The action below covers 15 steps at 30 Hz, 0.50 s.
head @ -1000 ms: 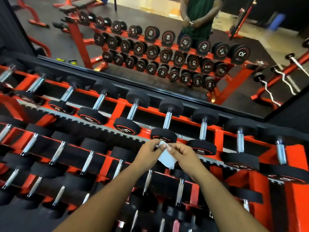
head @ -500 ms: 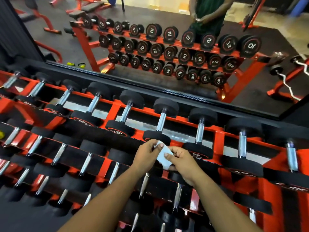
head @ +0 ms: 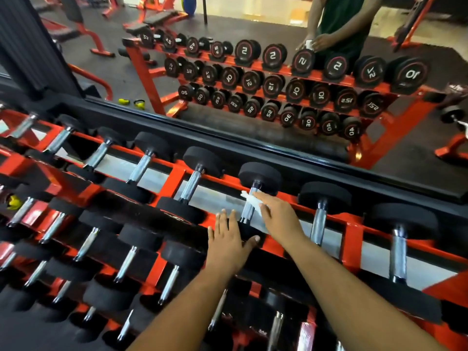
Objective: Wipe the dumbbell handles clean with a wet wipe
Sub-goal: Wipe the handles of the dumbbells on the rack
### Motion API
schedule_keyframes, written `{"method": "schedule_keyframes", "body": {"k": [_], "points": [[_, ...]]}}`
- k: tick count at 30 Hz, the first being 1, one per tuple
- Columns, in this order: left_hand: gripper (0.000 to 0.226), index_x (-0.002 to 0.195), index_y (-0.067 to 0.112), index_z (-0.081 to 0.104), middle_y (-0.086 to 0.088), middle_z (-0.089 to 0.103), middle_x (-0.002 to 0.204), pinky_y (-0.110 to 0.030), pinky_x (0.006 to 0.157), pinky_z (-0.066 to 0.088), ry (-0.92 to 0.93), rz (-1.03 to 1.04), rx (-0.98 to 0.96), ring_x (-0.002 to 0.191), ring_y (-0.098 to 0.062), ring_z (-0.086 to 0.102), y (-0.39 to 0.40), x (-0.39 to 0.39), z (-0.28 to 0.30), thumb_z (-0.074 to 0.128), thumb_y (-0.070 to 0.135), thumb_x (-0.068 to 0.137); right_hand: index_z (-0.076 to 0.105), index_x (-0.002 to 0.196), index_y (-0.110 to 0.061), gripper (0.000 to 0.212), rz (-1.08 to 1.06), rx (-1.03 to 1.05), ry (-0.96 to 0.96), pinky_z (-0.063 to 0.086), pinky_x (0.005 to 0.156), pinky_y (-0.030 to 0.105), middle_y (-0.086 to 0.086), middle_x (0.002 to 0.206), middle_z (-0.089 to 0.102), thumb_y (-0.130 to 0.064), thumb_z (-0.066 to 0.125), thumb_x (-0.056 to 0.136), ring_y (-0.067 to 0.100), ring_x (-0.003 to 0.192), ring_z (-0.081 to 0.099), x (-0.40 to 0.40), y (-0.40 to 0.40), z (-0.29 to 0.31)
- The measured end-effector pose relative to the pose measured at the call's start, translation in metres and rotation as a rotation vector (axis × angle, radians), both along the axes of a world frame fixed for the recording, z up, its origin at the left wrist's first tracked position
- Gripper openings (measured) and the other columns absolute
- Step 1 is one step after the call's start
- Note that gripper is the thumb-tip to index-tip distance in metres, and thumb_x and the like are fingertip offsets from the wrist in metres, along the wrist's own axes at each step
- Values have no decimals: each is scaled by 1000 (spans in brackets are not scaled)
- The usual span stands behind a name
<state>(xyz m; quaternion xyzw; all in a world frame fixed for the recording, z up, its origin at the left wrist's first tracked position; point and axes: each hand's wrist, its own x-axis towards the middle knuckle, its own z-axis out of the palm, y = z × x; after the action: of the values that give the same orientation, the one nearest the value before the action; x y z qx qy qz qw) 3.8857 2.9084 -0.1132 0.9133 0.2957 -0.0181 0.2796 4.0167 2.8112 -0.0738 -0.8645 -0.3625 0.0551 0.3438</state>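
On the top tier of a red rack [head: 353, 231] lies a dumbbell with black heads and a chrome knurled handle [head: 246, 214]. My right hand [head: 279, 220] holds a white wet wipe [head: 249, 198] between thumb and fingers and lays it against the upper part of that handle, just below the far head [head: 260, 174]. My left hand [head: 226, 240] rests flat, fingers spread, on the dumbbell's near head [head: 247, 233], which it mostly hides.
Neighbouring dumbbells lie close on both sides, with handles to the left [head: 191, 186] and to the right [head: 317, 224]. Two lower tiers hold several more dumbbells. Behind the rack a wall mirror [head: 253, 102] reflects the rack and a person.
Both hands held the wipe together in front of the rack before. Now they have parted: the right carried the wipe up onto the handle, the left dropped onto the near head.
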Motion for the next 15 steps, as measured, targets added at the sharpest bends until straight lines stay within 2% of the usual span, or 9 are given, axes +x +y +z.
{"method": "schedule_keyframes", "body": {"k": [3,6,9,11,13,15], "points": [[100,162,14,-7,-10,-10,170,-45,127,-1,24,-14,12,156,-23,-13,2,6,-5,43,70,95,58,142,-22,55,127,-100,-136,41,115,38,2,150,51,3,53,93,20,139,48,19,19,-23],[104,161,12,-10,-11,-10,170,-43,128,-1,24,-6,17,157,-22,-13,6,11,-6,48,67,95,55,145,-20,56,320,-249,-178,28,120,33,3,157,41,3,52,94,20,147,37,27,24,-36],[107,161,11,-8,-13,-7,170,-43,128,2,37,-17,-1,157,-24,-9,10,16,-6,52,66,91,56,143,-18,53,625,-391,-448,29,121,41,6,154,47,-6,60,91,23,146,38,39,17,-47],[108,161,11,-8,-17,-6,169,-42,128,2,59,-26,-13,157,-27,-9,11,19,-3,53,65,91,45,151,-20,59,794,-477,-571,26,121,45,0,157,42,-10,55,93,21,148,34,53,8,-49],[109,161,10,-11,-18,-11,168,-42,128,1,104,-38,-22,156,-29,-11,12,20,1,52,66,92,34,156,-22,62,846,-537,-649,19,123,45,-3,163,30,-12,33,95,18,151,24,64,3,-44],[109,160,11,-16,-18,-16,168,-42,128,0,159,-47,-40,156,-30,-13,12,21,6,50,67,93,26,158,-21,66,718,-595,-692,14,124,47,-1,165,22,-10,32,93,18,153,18,75,5,-40]]}}
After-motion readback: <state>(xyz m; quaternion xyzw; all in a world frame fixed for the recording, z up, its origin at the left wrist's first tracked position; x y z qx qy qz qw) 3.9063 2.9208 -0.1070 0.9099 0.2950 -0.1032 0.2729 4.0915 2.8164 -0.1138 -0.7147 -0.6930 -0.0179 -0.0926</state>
